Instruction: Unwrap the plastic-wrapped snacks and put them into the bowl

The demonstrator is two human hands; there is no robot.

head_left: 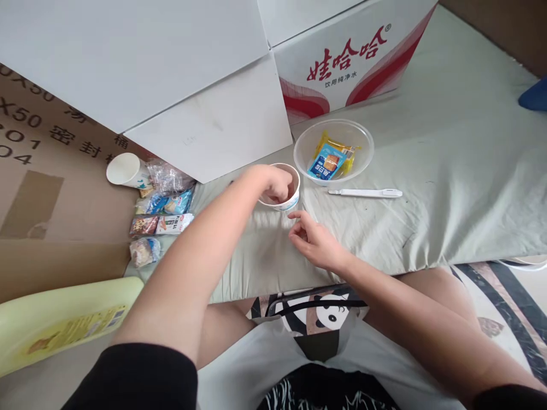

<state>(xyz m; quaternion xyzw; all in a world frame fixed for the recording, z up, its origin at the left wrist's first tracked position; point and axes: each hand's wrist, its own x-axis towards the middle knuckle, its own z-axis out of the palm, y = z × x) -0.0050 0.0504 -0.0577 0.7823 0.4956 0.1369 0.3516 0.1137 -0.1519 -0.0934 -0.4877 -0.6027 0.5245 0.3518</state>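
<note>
My left hand (280, 183) reaches down inside a white paper bowl (294, 200) on the cloth-covered surface. Its fingers are bent and drawn together, and their tips are hidden by the hand and the rim, so what they grip cannot be made out. Just right of and below the bowl, my right hand (314, 239) hovers with nothing in it. Its index finger points left, apart from the thumb. Behind the bowl to the right stands a clear plastic bowl (361, 162) holding a blue snack packet (328, 162) and yellow packets (351, 159).
A white utility knife (365, 193) lies in front of the clear bowl. At left are a tipped paper cup (126, 171) and several wrapped snacks (173, 223). White cartons (213, 125) and a red-marked box (342, 85) rise behind. A yellow tub (77, 319) sits lower left.
</note>
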